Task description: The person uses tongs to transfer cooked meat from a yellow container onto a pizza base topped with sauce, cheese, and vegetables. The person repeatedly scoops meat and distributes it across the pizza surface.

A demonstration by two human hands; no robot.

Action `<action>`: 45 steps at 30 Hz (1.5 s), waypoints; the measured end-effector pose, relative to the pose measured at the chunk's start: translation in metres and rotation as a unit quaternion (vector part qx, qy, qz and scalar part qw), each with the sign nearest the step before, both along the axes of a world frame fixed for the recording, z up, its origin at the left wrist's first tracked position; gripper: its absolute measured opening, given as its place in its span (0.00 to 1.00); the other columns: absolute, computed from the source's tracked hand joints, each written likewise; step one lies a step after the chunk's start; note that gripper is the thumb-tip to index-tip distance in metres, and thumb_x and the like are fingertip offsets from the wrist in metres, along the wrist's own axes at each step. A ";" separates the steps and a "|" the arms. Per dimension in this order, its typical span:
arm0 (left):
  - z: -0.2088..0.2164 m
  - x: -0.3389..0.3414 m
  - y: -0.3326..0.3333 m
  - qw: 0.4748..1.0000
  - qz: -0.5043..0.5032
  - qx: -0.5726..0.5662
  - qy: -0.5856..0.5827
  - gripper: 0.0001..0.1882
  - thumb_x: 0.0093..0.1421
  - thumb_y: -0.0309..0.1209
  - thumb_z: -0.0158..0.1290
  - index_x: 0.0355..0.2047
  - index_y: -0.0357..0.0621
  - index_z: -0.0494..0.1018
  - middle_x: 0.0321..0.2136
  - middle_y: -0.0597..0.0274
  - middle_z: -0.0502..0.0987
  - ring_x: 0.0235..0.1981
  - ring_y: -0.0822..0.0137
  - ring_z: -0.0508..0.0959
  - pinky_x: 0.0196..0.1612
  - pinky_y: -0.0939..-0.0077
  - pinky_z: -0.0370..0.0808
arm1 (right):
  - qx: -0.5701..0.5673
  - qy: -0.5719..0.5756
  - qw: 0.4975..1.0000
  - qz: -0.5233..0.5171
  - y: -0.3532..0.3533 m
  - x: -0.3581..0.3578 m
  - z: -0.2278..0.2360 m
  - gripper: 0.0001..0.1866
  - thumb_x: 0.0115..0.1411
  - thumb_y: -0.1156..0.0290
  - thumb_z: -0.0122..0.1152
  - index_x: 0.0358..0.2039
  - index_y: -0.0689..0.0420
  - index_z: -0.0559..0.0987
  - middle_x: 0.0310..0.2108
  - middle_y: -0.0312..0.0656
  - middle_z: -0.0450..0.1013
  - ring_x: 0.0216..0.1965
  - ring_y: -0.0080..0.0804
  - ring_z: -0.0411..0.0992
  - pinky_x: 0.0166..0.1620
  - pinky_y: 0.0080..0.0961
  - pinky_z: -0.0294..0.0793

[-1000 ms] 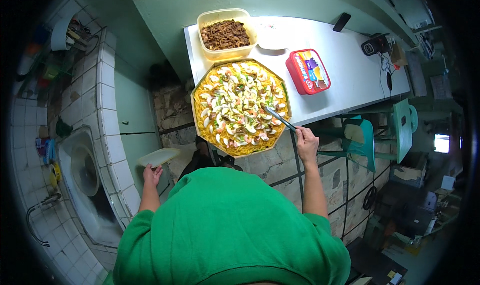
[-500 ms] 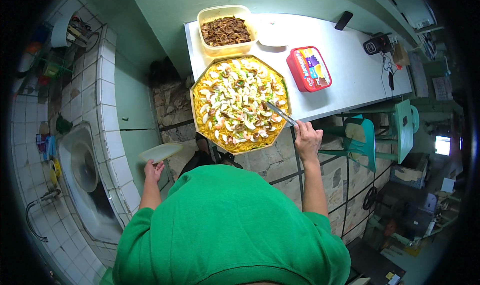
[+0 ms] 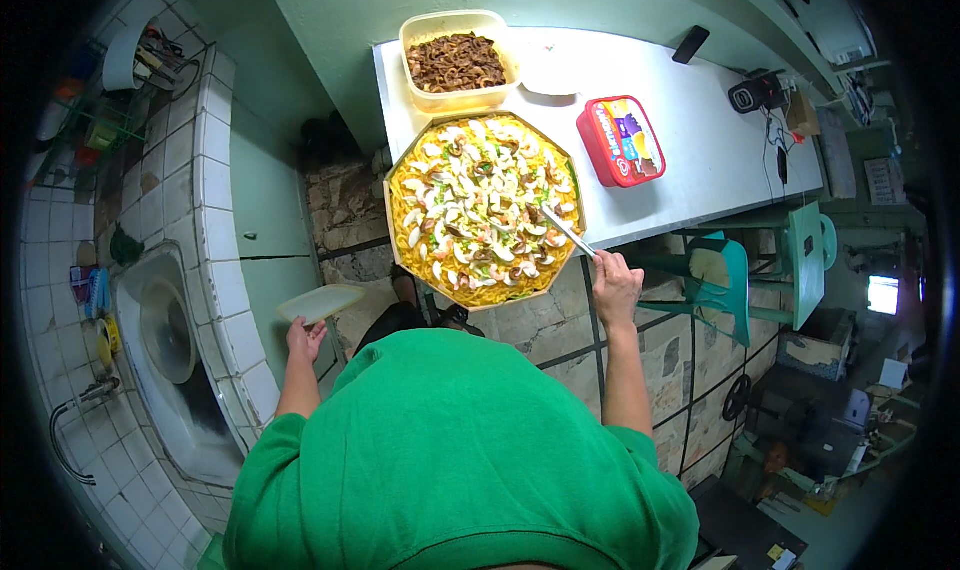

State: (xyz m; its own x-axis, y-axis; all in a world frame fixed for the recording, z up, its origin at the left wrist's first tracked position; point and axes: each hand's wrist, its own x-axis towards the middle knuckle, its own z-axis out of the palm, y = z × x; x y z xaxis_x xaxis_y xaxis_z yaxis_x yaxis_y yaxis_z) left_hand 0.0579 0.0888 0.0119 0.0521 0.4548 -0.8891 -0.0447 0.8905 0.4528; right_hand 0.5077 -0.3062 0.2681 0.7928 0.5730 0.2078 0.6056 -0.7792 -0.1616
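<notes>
1. Currently, my right hand [image 3: 617, 290] has its fingers closed around the near end of a slim metal utensil [image 3: 569, 232], just beside the lower right edge of the octagonal tray [image 3: 388, 210].
2. The utensil's far end slants in over the right part of the tray; I cannot tell whether its tip presses into the food.
3. Yellow noodles [image 3: 405, 232] fill the tray, topped with white slices, green bits, pinkish pieces and some brown strips.
4. My left hand [image 3: 306, 338] pinches a pale, flat, shallow piece [image 3: 320, 304] by its near edge, below and left of the tray and apart from it.
5. Under the tray runs the near left corner of the white table [image 3: 690, 150]; the tray's near side reaches past that edge.
6. Just beyond the tray stands a pale plastic tub [image 3: 465, 101], holding dark brown strips [image 3: 457, 63].
7. To the tray's right, apart from it, sits a red tub [image 3: 622, 142] with a colourful lid.
8. Farther right of the tray is a green chair [image 3: 735, 280]; well to its left, a sink [image 3: 215, 455].
</notes>
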 end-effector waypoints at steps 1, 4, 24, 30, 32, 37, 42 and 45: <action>0.000 0.000 0.001 1.000 -0.007 0.007 -0.003 0.21 0.60 0.36 0.47 0.49 0.36 0.61 0.37 0.48 0.70 0.33 0.54 0.78 0.42 0.57 0.77 | 0.017 0.009 1.000 -0.008 0.001 0.001 0.002 0.10 0.64 0.65 0.51 0.35 0.53 0.80 0.27 0.38 0.73 0.26 0.37 0.69 0.33 0.31 0.58; 0.001 0.003 0.005 1.000 -0.007 0.007 -0.003 0.21 0.61 0.37 0.46 0.49 0.35 0.60 0.37 0.48 0.70 0.34 0.54 0.78 0.41 0.57 0.77 | 0.087 0.017 0.996 -0.005 0.018 0.014 0.012 0.10 0.64 0.66 0.50 0.34 0.54 0.79 0.28 0.40 0.74 0.28 0.39 0.71 0.33 0.33 0.60; -0.003 0.016 0.027 0.998 0.036 0.009 -0.042 0.18 0.60 0.36 0.45 0.48 0.41 0.63 0.39 0.50 0.70 0.36 0.54 0.77 0.46 0.54 0.73 | -0.071 -0.157 0.973 0.152 0.292 0.206 0.003 0.14 0.58 0.68 0.47 0.41 0.57 0.77 0.44 0.48 0.73 0.51 0.46 0.67 0.54 0.49 0.59; -0.010 0.001 0.032 0.999 0.043 -0.012 -0.013 0.18 0.60 0.37 0.46 0.47 0.41 0.63 0.40 0.51 0.71 0.36 0.53 0.77 0.47 0.53 0.73 | -0.159 -0.136 0.972 0.105 0.291 0.222 0.007 0.09 0.58 0.64 0.53 0.31 0.50 0.81 0.33 0.40 0.78 0.39 0.39 0.76 0.47 0.46 0.65; -0.013 -0.004 0.034 0.999 0.034 -0.024 0.014 0.18 0.60 0.37 0.46 0.47 0.41 0.63 0.40 0.51 0.71 0.36 0.54 0.77 0.46 0.53 0.73 | -0.160 -0.094 0.979 0.086 0.284 0.215 0.017 0.10 0.59 0.62 0.53 0.31 0.49 0.82 0.32 0.39 0.79 0.37 0.39 0.76 0.47 0.45 0.65; -0.017 -0.004 0.041 1.000 0.013 -0.004 -0.026 0.17 0.59 0.35 0.46 0.46 0.41 0.63 0.37 0.52 0.71 0.33 0.55 0.77 0.42 0.57 0.75 | -0.078 -0.048 0.995 0.033 0.244 0.177 0.058 0.11 0.62 0.61 0.51 0.36 0.47 0.81 0.31 0.43 0.78 0.33 0.40 0.76 0.46 0.37 0.62; -0.014 0.001 0.040 1.000 0.006 0.002 -0.029 0.17 0.58 0.34 0.47 0.46 0.40 0.63 0.35 0.52 0.71 0.33 0.56 0.78 0.40 0.59 0.76 | 0.085 -0.041 0.994 0.062 0.168 0.123 0.067 0.09 0.62 0.65 0.53 0.36 0.54 0.80 0.34 0.41 0.77 0.34 0.34 0.75 0.42 0.33 0.61; -0.010 0.001 0.035 1.000 0.008 -0.003 -0.025 0.18 0.58 0.34 0.47 0.47 0.40 0.63 0.35 0.52 0.71 0.33 0.55 0.78 0.41 0.59 0.76 | 0.168 0.017 0.984 0.049 0.113 0.089 0.055 0.09 0.61 0.70 0.54 0.38 0.57 0.80 0.32 0.43 0.76 0.32 0.37 0.75 0.39 0.32 0.65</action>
State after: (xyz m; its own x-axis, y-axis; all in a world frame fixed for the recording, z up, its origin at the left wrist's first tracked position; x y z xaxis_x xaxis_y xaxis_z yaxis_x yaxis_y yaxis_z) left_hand 0.0585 0.1237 0.0022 0.0898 0.4502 -0.8884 -0.0807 0.8924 0.4441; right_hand 0.5967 -0.1933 0.3233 0.7468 0.5511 0.3722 0.6650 -0.6161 -0.4221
